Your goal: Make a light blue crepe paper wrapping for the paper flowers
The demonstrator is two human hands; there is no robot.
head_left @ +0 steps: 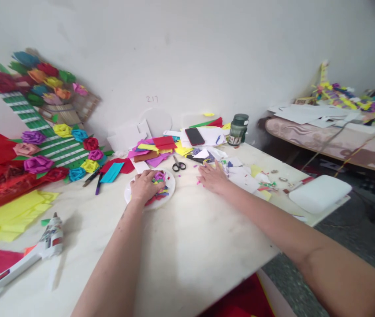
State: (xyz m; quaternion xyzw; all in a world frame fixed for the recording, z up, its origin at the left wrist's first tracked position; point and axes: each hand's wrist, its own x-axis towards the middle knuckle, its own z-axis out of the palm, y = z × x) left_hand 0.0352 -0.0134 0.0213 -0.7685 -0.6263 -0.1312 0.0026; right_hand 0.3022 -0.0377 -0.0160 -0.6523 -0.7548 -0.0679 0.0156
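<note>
My left hand (145,186) lies over a white plate (171,193), its fingers stretched forward and its thumb out to the right above small coloured paper pieces (160,178). Part of the pieces is hidden beneath the palm. Flat on the table, my right hand (213,177) has its fingers spread, touching the edge of a heap of paper scraps (240,172). A few tiny pink bits (199,180) lie at its fingertips. Between the two hands rests a pair of scissors (178,165) with black handles.
Coloured paper sheets (154,149), a phone (194,136) and a dark green bottle (238,130) line the wall side. A glue gun (46,242) and yellow crepe paper (15,215) lie left, near a paper-flower decoration (58,147). A white case (321,193) sits by the right edge.
</note>
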